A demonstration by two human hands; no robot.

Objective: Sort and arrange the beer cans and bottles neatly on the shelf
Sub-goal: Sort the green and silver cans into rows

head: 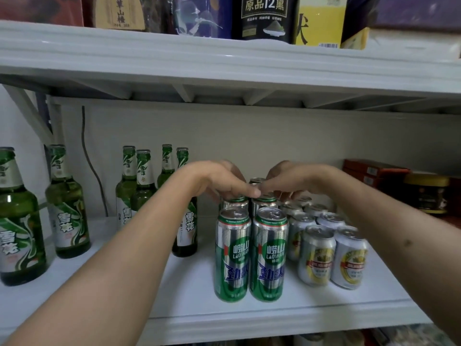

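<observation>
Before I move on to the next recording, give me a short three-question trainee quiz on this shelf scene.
1. True or false: the green bottles stand to the left of the tall green cans.
2. Which cans stand furthest right: A) the tall green cans, B) the short silver-and-yellow cans, C) red cans?
3. Fill in: both hands, the left hand and the right hand, reach over the tops of the ____ cans at the back of that row.

Key:
1. True.
2. B.
3. Tall green.
</observation>
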